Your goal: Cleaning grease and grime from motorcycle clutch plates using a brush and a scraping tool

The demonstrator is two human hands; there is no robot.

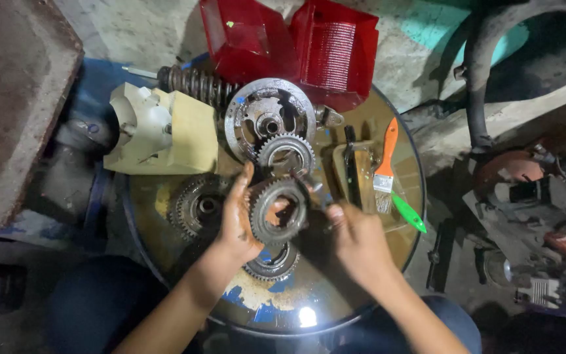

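Note:
My left hand (237,219) grips a greasy toothed gear ring (278,211), held upright over a round oily drum top (335,298). My right hand (355,239) holds a small dark metal tool (314,190) against the ring's right edge; the tool's tip is partly hidden. Under the ring lies another gear (273,263). A gear wheel (198,206) rests to the left. A smaller gear (286,154) sits behind, leaning on a round perforated metal plate (268,117).
An orange-handled paintbrush (385,165) and a green-handled tool (409,213) lie on the right. A cream plastic housing (158,131), a coil spring (198,84) and two red lamp covers (289,46) stand at the back. Engine parts (532,190) clutter the floor to the right.

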